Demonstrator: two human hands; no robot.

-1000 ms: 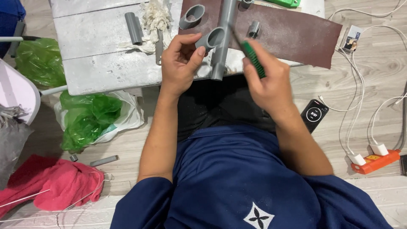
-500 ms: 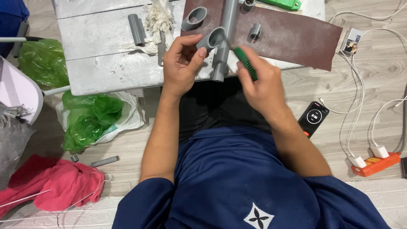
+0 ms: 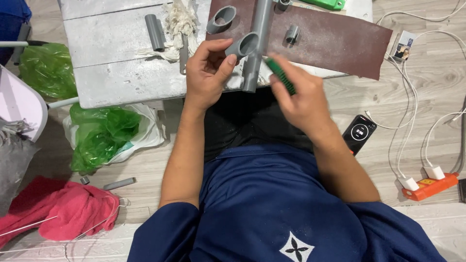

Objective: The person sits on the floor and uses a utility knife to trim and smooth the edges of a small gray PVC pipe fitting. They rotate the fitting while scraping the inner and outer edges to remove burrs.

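The grey pipe fitting (image 3: 241,46) sits pinched between the thumb and fingertips of the left hand (image 3: 208,73), its open mouth turned up toward the camera, just over the near edge of the low whitewashed board (image 3: 114,73). The right hand (image 3: 303,102) is closed around a green-handled tool (image 3: 280,75) (its working end is hidden, so what kind of tool I cannot tell). Compared with a second ago, that tool has drawn back: it was up beside the fitting, and now it lies lower and to the right of the left-hand grip, clear of the fitting's mouth. I take that to mean one pass on the fitting is over and the piece is being looked at or turned.

Just right of the grip, touching or nearly touching the fitting, a long grey pipe (image 3: 257,43) runs away across a sheet of brown sandpaper (image 3: 335,41). Beyond the grip lie another grey elbow (image 3: 221,19) and a small coupling (image 3: 291,34); to its left, a short pipe offcut (image 3: 154,31) and a wad of white rag (image 3: 179,24). The long pipe crowds the fitting most. Farther out on the floor: green plastic bags (image 3: 99,138), a red cloth (image 3: 68,211), a phone (image 3: 359,133), and an orange power strip (image 3: 429,187) with white cables.
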